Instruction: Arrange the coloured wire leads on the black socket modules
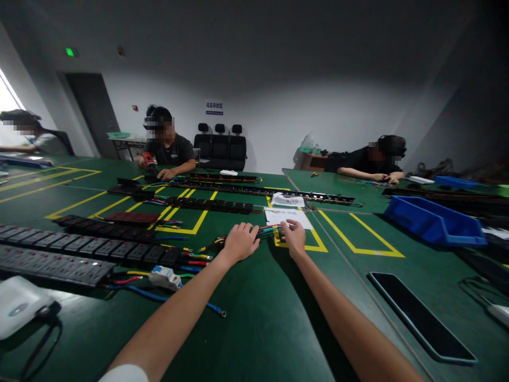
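Observation:
Both my arms reach far forward over the green table (pixel 258 318). My left hand (pixel 240 241) lies knuckles up, fingers curled down over a bundle of coloured wires (pixel 267 229). My right hand (pixel 293 236) is closed on the same bundle's right end, beside a white paper sheet (pixel 292 215). What the fingertips pinch is hidden. More loose wires (pixel 199 253) trail left of my left hand.
Long black socket strips (pixel 59 254) lie at left, with a white breaker (pixel 165 277) and blue cable. A blue bin (pixel 433 220) and a black panel (pixel 421 318) sit at right. Three other people work at the far tables. Yellow tape marks the surface.

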Action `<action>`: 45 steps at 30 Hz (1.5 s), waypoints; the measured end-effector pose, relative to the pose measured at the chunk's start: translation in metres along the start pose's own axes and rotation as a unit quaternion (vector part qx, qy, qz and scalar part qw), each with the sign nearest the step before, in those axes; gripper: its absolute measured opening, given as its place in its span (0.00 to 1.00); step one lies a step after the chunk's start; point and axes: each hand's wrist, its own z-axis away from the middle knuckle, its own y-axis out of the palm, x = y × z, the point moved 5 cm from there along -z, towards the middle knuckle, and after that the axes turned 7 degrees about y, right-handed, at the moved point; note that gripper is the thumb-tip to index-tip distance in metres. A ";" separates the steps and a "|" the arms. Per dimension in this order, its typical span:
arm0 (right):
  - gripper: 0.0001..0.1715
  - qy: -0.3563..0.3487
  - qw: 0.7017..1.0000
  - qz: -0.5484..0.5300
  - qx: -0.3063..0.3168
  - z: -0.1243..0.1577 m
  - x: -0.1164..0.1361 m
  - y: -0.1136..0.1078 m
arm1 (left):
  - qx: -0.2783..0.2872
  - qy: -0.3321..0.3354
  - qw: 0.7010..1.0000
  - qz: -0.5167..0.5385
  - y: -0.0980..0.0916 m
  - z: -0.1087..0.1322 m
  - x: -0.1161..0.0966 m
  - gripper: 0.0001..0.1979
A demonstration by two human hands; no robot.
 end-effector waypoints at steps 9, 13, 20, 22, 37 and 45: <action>0.21 -0.193 0.959 0.207 -0.025 0.028 0.039 -0.002 | 0.000 0.007 1.000 0.021 0.001 0.000 0.001 0.20; 0.27 -0.128 0.986 0.102 -0.044 0.023 0.036 -0.003 | -0.004 0.008 1.000 0.016 0.000 0.000 0.001 0.21; 0.28 -0.043 0.998 0.040 0.018 0.022 0.023 0.009 | 0.003 0.005 1.000 0.017 0.003 -0.001 0.001 0.21; 0.30 -0.073 0.994 0.072 0.021 0.028 0.026 0.010 | 0.004 0.005 1.000 0.018 0.004 -0.001 0.001 0.21; 0.19 -0.174 0.975 0.128 0.045 0.040 0.039 0.015 | -0.004 0.011 1.000 0.004 0.000 -0.001 0.000 0.19; 0.17 -0.174 0.973 0.148 0.019 0.030 0.034 0.010 | 0.001 0.011 1.000 0.007 0.001 -0.001 0.001 0.21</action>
